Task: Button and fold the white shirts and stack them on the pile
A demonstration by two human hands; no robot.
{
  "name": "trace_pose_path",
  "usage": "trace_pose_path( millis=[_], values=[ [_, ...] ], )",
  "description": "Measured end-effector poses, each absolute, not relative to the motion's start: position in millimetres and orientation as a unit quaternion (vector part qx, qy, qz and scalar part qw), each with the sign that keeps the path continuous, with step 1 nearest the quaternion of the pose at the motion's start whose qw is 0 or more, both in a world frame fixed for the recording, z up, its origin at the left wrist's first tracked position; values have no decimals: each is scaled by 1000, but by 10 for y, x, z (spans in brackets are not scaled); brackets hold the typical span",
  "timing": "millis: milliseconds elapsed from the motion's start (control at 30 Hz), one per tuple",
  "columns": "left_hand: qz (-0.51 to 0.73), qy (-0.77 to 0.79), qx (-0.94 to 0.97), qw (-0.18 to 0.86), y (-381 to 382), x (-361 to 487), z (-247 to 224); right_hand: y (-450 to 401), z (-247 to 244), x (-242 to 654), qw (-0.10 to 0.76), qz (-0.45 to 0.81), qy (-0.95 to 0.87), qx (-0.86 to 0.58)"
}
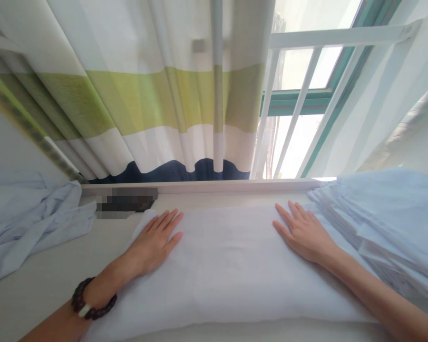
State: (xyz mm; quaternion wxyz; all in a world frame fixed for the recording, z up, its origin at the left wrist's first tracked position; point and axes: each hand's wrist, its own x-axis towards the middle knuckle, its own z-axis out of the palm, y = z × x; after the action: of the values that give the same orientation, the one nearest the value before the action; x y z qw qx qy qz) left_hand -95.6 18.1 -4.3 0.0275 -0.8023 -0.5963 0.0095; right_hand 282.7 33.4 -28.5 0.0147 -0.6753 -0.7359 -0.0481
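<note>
A white cloth (228, 270), folded into a wide, flat shape, lies across the pale surface in front of me. On its left end rests my left hand (157, 242), palm down with the fingers spread. My right hand (303, 232) lies flat near its far right corner, fingers apart. Neither hand grips anything. A dark beaded bracelet (92, 299) circles my left wrist. Close beside my right forearm is a stack of folded light-blue cloths (395, 213).
Crumpled pale cloth (28, 223) lies at the left. A dark, pixelated object (126, 202) sits by the surface's raised far edge (217, 187). Beyond hang white and green curtains (146, 99), with white railing bars (299, 104) before a window.
</note>
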Motion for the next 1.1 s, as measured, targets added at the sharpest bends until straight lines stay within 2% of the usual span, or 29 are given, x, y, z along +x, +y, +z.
trace_pose_path(
  millis=[133,233,367,567,867,1100],
  values=[
    [38,-600,-798,31,360,-335,306,463,151,2375,-29,-12,-741,-671],
    [11,-615,-788,30,614,202,386,678,336,1946,8,-16,-754,-656],
    [-36,-616,-786,36,859,519,194,894,199,1596,70,-5,-743,-666],
    [-77,-557,-826,42,919,76,13,997,-112,1833,122,-5,-729,-674],
    [-81,-608,-785,89,869,-727,28,1161,-138,2481,119,-32,-689,-714],
    [-60,-618,-780,77,909,-470,108,997,-36,1917,131,-45,-773,-619]
  ],
)
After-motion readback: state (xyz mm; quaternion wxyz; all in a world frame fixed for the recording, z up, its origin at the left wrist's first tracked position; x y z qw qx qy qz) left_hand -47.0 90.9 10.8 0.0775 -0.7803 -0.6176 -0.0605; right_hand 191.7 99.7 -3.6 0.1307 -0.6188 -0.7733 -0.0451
